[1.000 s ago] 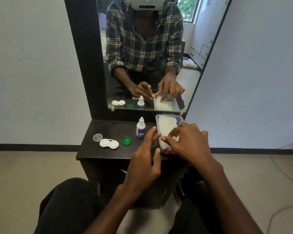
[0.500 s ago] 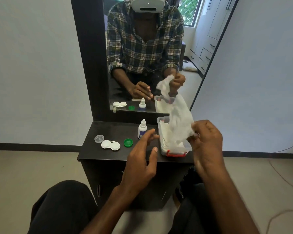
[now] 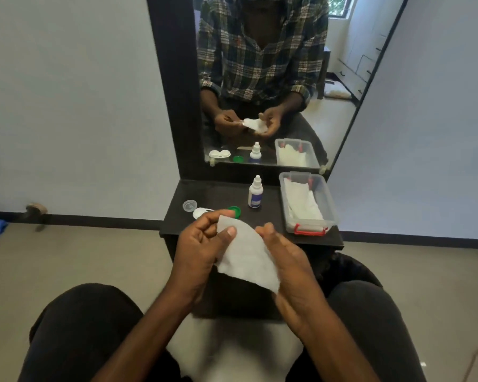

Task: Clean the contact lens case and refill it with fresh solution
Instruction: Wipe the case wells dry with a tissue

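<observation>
**A:** Where's the contact lens case right now?

**B:** On the dark tabletop, near its front-left edge, mostly hidden behind the left hand. Only a white lobe shows. A green cap lies just right of it and a clear cap just to its left, so the wells look uncovered (I can't see whether they're wet or dry).

**A:** And the solution?

**B:** The small dropper bottle stands upright farther back, right of the caps, its tip cap on. Nothing suggests refilling has begun.

**A:** So how far along?

**B:** Early, I'd judge. The caps are off and a white tissue is out of the clear tissue box at the right end of the tabletop; wiping, refilling and recapping all seem left.

**A:** What are the hands doing?

**B:** Both hold the tissue up in front of the tabletop, above the lap. The left hand pinches its upper left edge, thumb on top, fingers curled behind. The right hand grips the right edge, fingers bent around it, forearm angled inward. The sheet is spread between them, close together.
</observation>
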